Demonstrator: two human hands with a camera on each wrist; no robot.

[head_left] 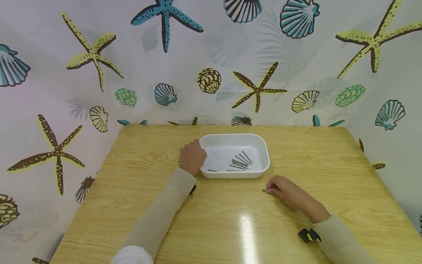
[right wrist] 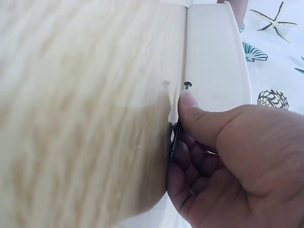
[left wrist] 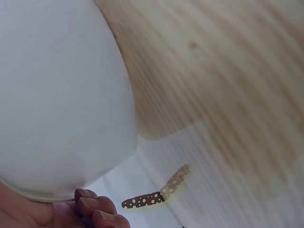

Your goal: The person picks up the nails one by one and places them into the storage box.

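A white rectangular tray (head_left: pixel 234 175) stands toward the back of the wooden table, with several dark nails (head_left: pixel 240 164) lying on its floor, mostly right of centre. My left hand (head_left: pixel 192 157) grips the tray's left rim; the left wrist view shows curled fingers (left wrist: pixel 102 209) at that rim. In front of the tray's right corner, my right hand (head_left: pixel 286 190) pinches a single nail (right wrist: pixel 175 140) between thumb and fingers. Its flat head sticks out past the thumb tip, and the hand is down close at the tabletop.
The light wooden table (head_left: pixel 211 216) runs back to a curtain (head_left: pixel 204 47) printed with starfish and shells, which also lines both sides. Black wrist straps (head_left: pixel 309 235) show at the sleeves. A bright light reflection lies on the table's front middle.
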